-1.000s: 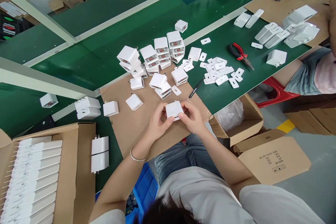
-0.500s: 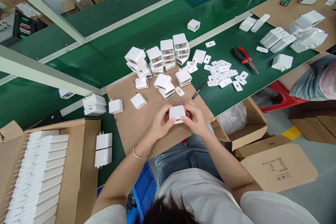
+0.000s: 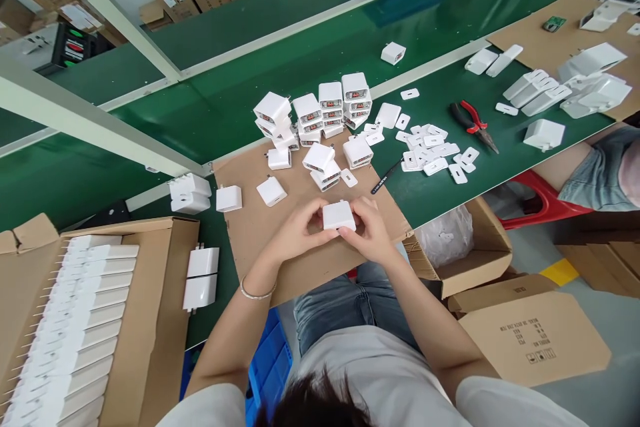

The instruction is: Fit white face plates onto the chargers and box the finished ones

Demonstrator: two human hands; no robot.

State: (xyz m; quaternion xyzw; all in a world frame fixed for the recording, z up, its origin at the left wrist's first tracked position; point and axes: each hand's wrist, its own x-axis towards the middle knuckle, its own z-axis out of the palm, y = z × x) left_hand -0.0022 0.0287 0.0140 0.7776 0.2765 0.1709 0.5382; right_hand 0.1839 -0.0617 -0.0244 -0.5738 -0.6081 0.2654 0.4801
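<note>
The left hand (image 3: 306, 230) and right hand (image 3: 371, 228) are gripping a white charger (image 3: 338, 215) from both sides, thumbs at its near edge, presumably steadying it. It is sitting between them, above a cardboard sheet (image 3: 249, 227); beyond, stacked chargers (image 3: 330, 95) are standing within easy reach, their open ends facing the person.

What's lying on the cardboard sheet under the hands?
On the cardboard sheet: stacked white housings, a small white plate and a separate white block, among others. The left hand and right hand hold another block over it; whatever lies beneath them is covered.
</note>
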